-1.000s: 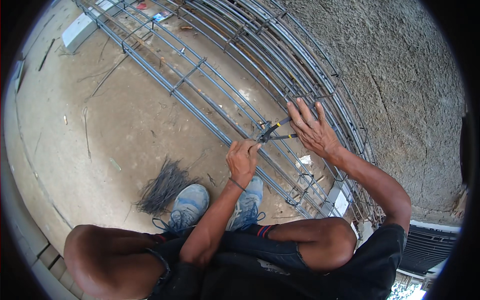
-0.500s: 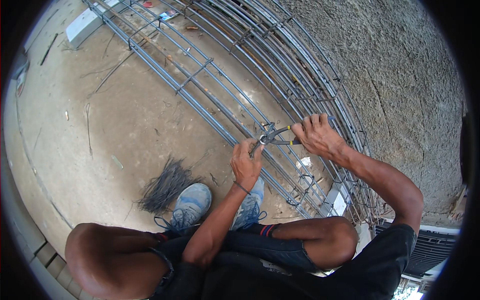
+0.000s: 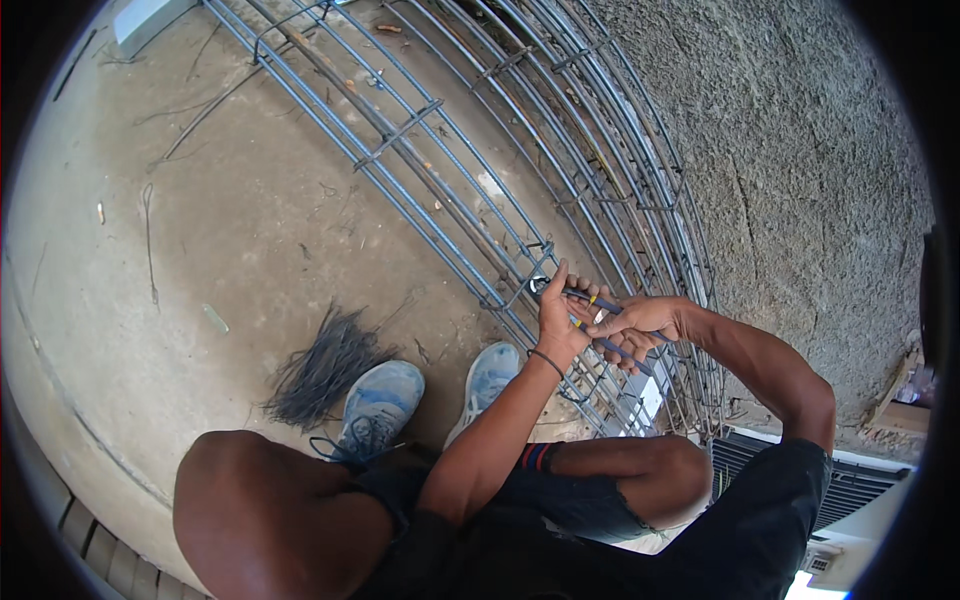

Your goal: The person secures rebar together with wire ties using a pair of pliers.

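A pair of end-cutting pincers with dark, yellow-banded handles points at a crossing of the steel reinforcement cage. My right hand is closed around the handles, which are spread apart. Close to the jaws, my left hand has its fingers curled at the pincers' head and upper handle. The jaw tips sit beside a square stirrup, partly covered by my left thumb and fingers. Whether a tie wire lies in the jaws I cannot tell. A bundle of dark tie wires lies on the ground left of my shoes.
More long bars with stirrups run alongside the rough grey wall. A pale block stands at the far left. Loose wire and scraps lie on the concrete floor. My shoes are close to the cage.
My left hand has moved right, from the wire by the jaws onto the pincers. My right hand has come lower and nearer to it, turning its grip. The view has shifted slightly.
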Demonstrator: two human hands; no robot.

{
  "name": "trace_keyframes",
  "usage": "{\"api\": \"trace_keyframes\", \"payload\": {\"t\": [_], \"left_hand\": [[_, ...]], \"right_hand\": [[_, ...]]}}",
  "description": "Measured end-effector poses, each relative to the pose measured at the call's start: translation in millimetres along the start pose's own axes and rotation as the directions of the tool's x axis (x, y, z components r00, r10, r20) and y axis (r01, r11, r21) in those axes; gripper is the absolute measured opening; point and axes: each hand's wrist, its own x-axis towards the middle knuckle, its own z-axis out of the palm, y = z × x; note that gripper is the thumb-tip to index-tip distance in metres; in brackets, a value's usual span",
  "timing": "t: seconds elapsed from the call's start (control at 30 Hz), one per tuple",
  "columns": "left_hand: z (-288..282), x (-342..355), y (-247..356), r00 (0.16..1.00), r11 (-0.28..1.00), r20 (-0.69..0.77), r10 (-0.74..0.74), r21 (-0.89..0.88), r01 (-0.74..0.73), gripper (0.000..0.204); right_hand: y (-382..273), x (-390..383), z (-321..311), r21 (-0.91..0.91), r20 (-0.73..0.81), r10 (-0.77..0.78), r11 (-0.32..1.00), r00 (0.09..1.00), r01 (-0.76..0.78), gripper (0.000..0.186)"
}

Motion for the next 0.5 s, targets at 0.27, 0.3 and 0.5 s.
{"api": "trace_keyframes", "payload": {"t": [0.27, 0.3, 0.5], "left_hand": [[6.8, 19.4, -10.0, 0.984, 0.982, -0.155, 0.089, -0.152, -0.113, 0.029], [6.9, 20.4, -11.4, 0.971, 0.984, -0.207, 0.116, -0.111, -0.141, 0.03], [-14.8, -4.0, -25.5, 0.922, 0.968, -0.312, 0.228, 0.175, -0.181, 0.037]], "right_hand": [[41.8, 2.6, 50.0, -0.664, -0.222, -0.879, -0.181, 0.422, -0.725, 0.041], [48.3, 10.8, 41.6, -0.704, -0.27, -0.879, -0.098, 0.393, -0.704, 0.039], [21.4, -1.7, 1.5, -0.272, -0.26, -0.041, 0.962, 0.965, -0.033, 0.025]]}}
